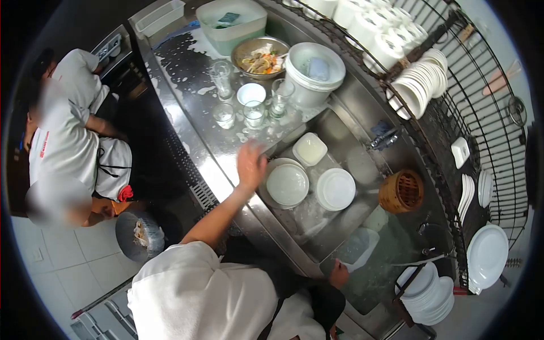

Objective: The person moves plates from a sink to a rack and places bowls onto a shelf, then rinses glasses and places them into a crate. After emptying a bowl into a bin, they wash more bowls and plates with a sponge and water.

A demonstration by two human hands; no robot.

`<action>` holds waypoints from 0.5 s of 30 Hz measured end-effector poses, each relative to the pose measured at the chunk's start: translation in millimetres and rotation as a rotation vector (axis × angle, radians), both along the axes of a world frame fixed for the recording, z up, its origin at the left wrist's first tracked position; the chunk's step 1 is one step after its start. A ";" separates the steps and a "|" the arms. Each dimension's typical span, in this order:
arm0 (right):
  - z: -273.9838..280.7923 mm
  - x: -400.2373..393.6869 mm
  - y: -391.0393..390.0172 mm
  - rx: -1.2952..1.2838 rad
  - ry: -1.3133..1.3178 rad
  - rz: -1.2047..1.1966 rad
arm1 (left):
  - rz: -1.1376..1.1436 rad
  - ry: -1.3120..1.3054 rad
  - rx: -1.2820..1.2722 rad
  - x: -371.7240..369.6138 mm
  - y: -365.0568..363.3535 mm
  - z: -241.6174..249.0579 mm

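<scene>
Cloudy sink water (377,283) surrounds the white container (360,248), its near edge pinched by the right hand (339,273), apparently to steady it, while the left hand (250,165), its grip too blurred to tell, hovers beside nearby bowls (287,185).

open strip along counter edge (182,127) — glasses (254,115) clustered inward, bucket (309,90) behind

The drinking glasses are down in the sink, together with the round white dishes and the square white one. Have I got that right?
Not quite: the drinking glasses stand on the metal counter, not in the sink. The head view shows this. The round white dishes and the square white one are indeed in the sink.
</scene>
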State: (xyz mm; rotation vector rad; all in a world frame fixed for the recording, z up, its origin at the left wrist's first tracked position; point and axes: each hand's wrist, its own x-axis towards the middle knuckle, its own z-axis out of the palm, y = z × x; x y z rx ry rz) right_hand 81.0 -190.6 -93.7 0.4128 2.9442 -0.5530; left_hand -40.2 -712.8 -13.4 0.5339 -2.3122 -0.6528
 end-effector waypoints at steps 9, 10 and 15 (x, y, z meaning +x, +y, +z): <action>79.2 -21.5 -12.6 0.182 0.335 -0.030 | 0.088 -0.284 0.103 -30.1 -170.6 2.6; 87.8 -34.7 -25.1 0.095 0.403 0.049 | 0.052 -0.334 0.146 -36.1 -175.4 0.9; 131.0 -108.3 -200.0 -0.191 0.529 0.474 | -0.033 -0.113 0.162 -37.1 -148.2 17.3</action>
